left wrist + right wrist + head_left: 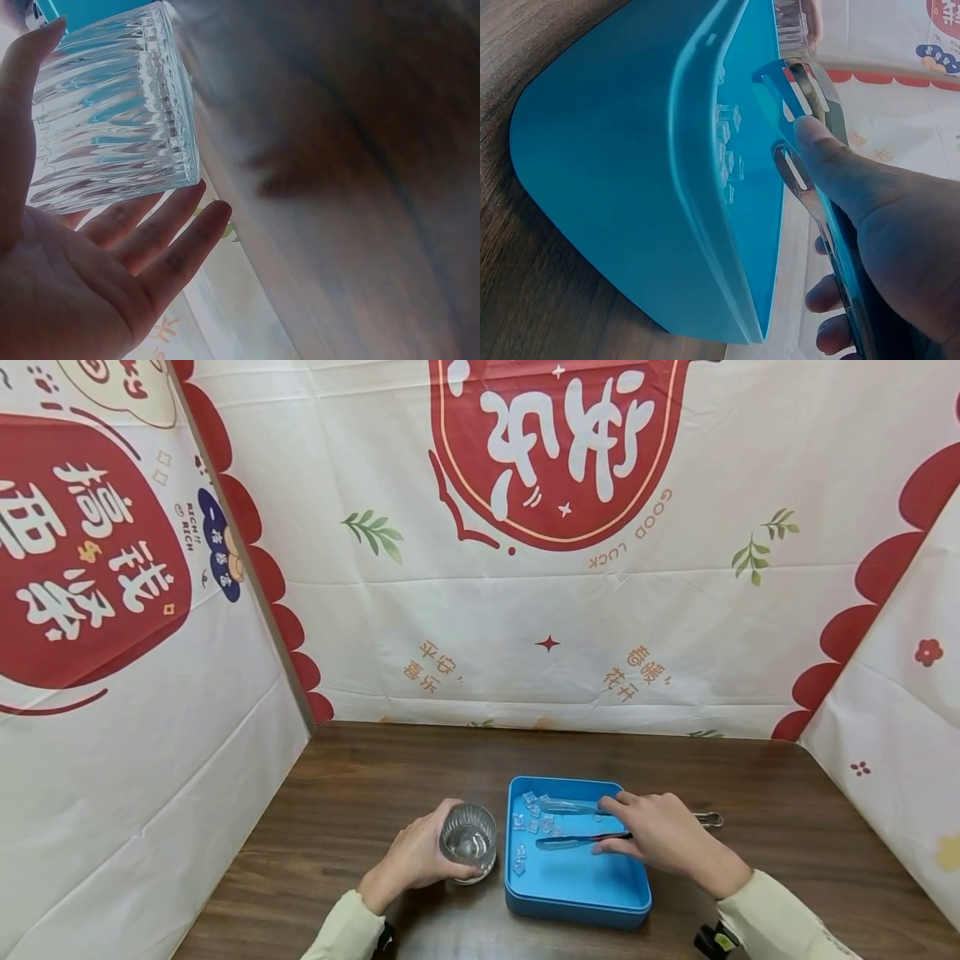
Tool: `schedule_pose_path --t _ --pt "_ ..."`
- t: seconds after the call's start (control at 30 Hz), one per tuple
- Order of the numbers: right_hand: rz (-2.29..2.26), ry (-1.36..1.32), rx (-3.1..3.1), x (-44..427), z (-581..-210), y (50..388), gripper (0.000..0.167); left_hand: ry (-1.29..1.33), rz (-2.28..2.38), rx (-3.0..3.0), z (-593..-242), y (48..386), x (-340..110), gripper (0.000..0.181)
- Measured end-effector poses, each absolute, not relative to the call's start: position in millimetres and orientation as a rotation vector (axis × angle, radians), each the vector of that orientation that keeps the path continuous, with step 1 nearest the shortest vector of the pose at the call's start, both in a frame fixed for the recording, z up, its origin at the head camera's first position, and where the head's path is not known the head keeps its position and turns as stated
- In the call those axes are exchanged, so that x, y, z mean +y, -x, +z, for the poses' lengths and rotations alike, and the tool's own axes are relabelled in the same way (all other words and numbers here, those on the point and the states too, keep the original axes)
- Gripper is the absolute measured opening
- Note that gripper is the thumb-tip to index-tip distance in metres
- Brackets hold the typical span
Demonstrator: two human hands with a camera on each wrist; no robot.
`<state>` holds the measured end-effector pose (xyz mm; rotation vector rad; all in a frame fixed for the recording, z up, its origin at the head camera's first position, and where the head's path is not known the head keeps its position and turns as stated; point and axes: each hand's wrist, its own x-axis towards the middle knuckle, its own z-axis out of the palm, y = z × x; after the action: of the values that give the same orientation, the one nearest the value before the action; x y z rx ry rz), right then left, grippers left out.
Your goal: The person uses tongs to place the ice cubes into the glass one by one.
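A clear ribbed glass (468,837) stands on the table left of a blue tray (577,906). My left hand (420,853) curls round its left side, thumb in front; in the left wrist view the glass (112,112) sits between thumb and fingers of the hand (82,262). My right hand (663,835) grips metal tongs (600,837), whose two arms are spread above the tray. Small clear cubes (530,799) lie along the tray's left side. In the right wrist view the tongs (810,199) are between thumb and fingers of the hand (900,217), beside cubes (724,131).
The brown wooden table (360,777) extends round the tray and glass. Behind it hangs a white cloth (525,610) with red prints, and a similar cloth (187,735) covers the left side. The tray's raised rim (686,150) surrounds the cubes.
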<state>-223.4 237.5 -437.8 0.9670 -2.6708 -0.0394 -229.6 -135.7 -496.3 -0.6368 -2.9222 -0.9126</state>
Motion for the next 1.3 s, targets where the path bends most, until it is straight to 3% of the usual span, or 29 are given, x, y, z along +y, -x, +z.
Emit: schedule_pose_path --t 1.3 --pt "-0.249 -1.015 -2.7 197.9 -442.8 256.1 0.055 0.586 -0.916 -2.932 -496.3 227.5 -134.4 0.091"
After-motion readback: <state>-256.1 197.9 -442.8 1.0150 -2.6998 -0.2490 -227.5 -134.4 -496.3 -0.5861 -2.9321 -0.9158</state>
